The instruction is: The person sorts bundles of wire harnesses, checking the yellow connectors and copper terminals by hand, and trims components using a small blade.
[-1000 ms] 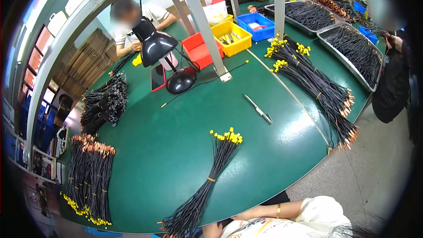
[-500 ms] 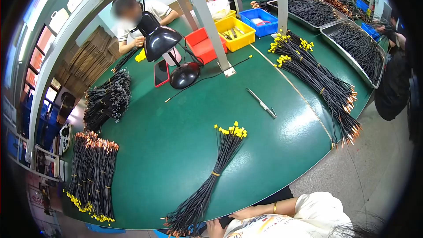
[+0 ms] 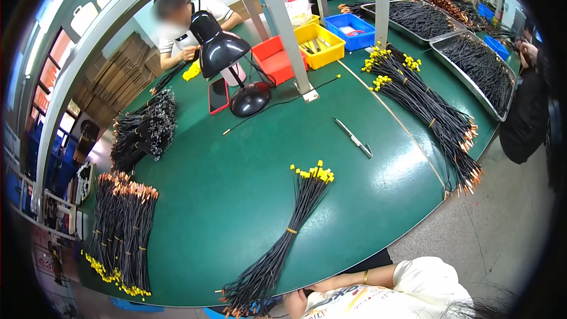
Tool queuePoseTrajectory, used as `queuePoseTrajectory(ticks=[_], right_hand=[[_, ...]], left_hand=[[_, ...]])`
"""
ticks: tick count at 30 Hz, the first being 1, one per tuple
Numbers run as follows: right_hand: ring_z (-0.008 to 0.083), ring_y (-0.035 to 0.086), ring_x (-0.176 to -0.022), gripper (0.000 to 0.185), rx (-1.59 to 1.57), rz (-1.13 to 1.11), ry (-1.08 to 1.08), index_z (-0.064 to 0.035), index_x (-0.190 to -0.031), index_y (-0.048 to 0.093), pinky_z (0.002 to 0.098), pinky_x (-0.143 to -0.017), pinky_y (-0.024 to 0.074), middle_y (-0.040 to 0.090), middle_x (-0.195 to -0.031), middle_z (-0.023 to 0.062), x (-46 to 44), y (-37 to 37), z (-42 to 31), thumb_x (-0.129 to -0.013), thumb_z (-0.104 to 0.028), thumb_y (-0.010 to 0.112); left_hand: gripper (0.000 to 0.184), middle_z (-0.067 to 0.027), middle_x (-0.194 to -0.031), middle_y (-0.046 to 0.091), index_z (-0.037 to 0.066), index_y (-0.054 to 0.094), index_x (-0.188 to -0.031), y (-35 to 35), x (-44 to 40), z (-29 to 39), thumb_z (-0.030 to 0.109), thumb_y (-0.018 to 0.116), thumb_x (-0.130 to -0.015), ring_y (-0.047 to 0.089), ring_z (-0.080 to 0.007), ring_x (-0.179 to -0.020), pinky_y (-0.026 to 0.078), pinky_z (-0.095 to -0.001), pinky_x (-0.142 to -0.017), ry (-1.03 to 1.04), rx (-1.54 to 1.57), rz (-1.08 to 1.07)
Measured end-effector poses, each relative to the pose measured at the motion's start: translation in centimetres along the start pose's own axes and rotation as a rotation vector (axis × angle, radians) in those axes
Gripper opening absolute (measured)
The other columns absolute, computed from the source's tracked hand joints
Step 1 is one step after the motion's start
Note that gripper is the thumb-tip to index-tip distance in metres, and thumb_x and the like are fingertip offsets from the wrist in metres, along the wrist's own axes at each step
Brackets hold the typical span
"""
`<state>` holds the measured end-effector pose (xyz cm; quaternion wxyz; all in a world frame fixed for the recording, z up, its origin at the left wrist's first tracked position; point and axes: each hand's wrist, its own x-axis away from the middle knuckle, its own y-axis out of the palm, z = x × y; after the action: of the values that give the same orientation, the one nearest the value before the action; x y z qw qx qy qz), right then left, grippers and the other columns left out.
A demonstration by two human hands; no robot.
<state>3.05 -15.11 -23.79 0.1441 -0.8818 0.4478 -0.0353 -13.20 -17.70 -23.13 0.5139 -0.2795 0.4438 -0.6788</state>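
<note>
My right hand is low in the view, below the table's front edge, with a gold bangle on the wrist. My left hand is close beside it, partly cut off by the frame's bottom. The fingers of both are hidden, so I cannot tell whether they hold anything. Nearest to them on the table lies a bundle of black wires, tied with a tan band in the middle. Yellow caps top its far end, and copper-coloured tips at the near end reach the table edge.
More wire bundles lie at left and right. A pen, a black desk lamp, a phone and red, yellow and blue bins stand around a metal post. Co-workers sit across the table.
The view has shifted slightly. My left hand has moved a little to the right, closer to my right hand. The wire bundle lies where it was.
</note>
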Motion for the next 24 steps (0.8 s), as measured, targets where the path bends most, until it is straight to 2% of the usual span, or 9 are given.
queuePoseTrajectory(ticks=[4,7,11,16,19,20,22,23,24], right_hand=[[0.0236,0.051,-0.068,0.017,-0.150,0.149,0.106,0.0007,-0.085,0.054,0.0346,-0.062,0.0416,0.056,-0.078,0.0150,-0.2,-2.7,-3.5,-0.079,-0.014,0.047],[0.0266,0.052,-0.070,0.018,-0.035,-0.069,0.378,0.0021,-0.091,0.052,0.0351,-0.065,0.0413,0.055,-0.080,0.0188,-0.5,-3.6,-4.5,-0.082,-0.011,0.043],[0.0260,0.053,-0.071,0.020,-0.120,0.085,0.156,0.0024,-0.086,0.054,0.0363,-0.064,0.0417,0.057,-0.081,0.0179,-0.4,-2.5,-4.0,-0.079,-0.013,0.043],[0.0300,0.054,-0.074,0.024,-0.027,0.043,0.140,0.0035,-0.086,0.054,0.0381,-0.065,0.0412,0.056,-0.083,0.0210,-0.1,2.4,1.9,-0.076,-0.015,0.045],[0.0324,0.055,-0.077,0.026,0.013,-0.098,0.201,0.0034,-0.085,0.055,0.0395,-0.065,0.0407,0.056,-0.085,0.0229,-0.2,2.7,1.5,-0.074,-0.019,0.046],[0.0324,0.055,-0.077,0.026,0.006,-0.113,0.197,0.0034,-0.085,0.055,0.0395,-0.065,0.0407,0.056,-0.085,0.0229,-0.1,2.8,1.2,-0.074,-0.019,0.046],[0.0272,0.054,-0.073,0.026,-0.012,-0.360,0.309,0.0010,-0.084,0.053,0.0371,-0.064,0.0408,0.056,-0.081,0.0187,0.3,0.3,-2.0,-0.076,-0.022,0.044],[0.0243,0.053,-0.071,0.024,-0.208,-0.323,0.288,-0.0005,-0.084,0.052,0.0352,-0.063,0.0407,0.055,-0.079,0.0158,1.5,0.0,-2.6,-0.078,-0.022,0.043],[0.0213,0.052,-0.069,0.022,-0.403,-0.283,0.278,-0.0020,-0.084,0.051,0.0334,-0.063,0.0405,0.055,-0.077,0.0129,2.7,-0.5,-3.1,-0.079,-0.022,0.043]], left_hand=[[0.023,-0.0235,-0.084,0.054,0.001,0.054,-0.088,0.9,-0.6,-0.1,0.018,0.050,-0.073,0.049,-0.0430,-0.076,0.040,-0.0474,-0.068,-0.140,0.071,-0.155],[0.020,-0.0223,-0.080,0.055,0.001,0.055,-0.086,0.3,-0.9,1.4,0.016,0.048,-0.074,0.051,-0.0422,-0.072,0.040,-0.0477,-0.066,-0.106,0.107,0.019],[0.020,-0.0212,-0.077,0.056,0.000,0.056,-0.083,-0.6,-1.1,3.1,0.016,0.048,-0.074,0.051,-0.0420,-0.071,0.041,-0.0464,-0.066,-0.245,0.163,-0.003],[0.020,-0.0221,-0.074,0.056,-0.002,0.055,-0.084,-1.3,-0.9,2.9,0.015,0.051,-0.073,0.053,-0.0404,-0.071,0.043,-0.0421,-0.066,-0.367,0.233,-0.112],[0.017,-0.0174,-0.070,0.058,0.001,0.057,-0.082,-2.2,-0.3,2.2,0.015,0.052,-0.075,0.057,-0.0305,-0.064,0.043,-0.0362,-0.057,-0.391,0.362,-0.219],[0.017,-0.0174,-0.070,0.058,0.001,0.057,-0.082,-2.2,0.1,1.8,0.015,0.052,-0.075,0.057,-0.0305,-0.064,0.043,-0.0362,-0.057,-0.407,0.358,-0.215],[0.015,-0.0109,-0.068,0.058,0.001,0.056,-0.081,-1.0,2.3,0.7,0.015,0.054,-0.076,0.054,-0.0194,-0.061,0.042,-0.0300,-0.054,-0.517,0.665,-0.225],[0.014,-0.0076,-0.067,0.058,0.002,0.056,-0.080,-1.0,4.4,0.9,0.015,0.054,-0.077,0.053,-0.0139,-0.060,0.041,-0.0268,-0.053,-0.587,0.823,-0.220],[0.012,-0.0044,-0.066,0.056,0.002,0.055,-0.080,-2.3,5.2,2.1,0.014,0.054,-0.078,0.049,-0.0101,-0.059,0.040,-0.0244,-0.053,-0.519,0.848,-0.191]])
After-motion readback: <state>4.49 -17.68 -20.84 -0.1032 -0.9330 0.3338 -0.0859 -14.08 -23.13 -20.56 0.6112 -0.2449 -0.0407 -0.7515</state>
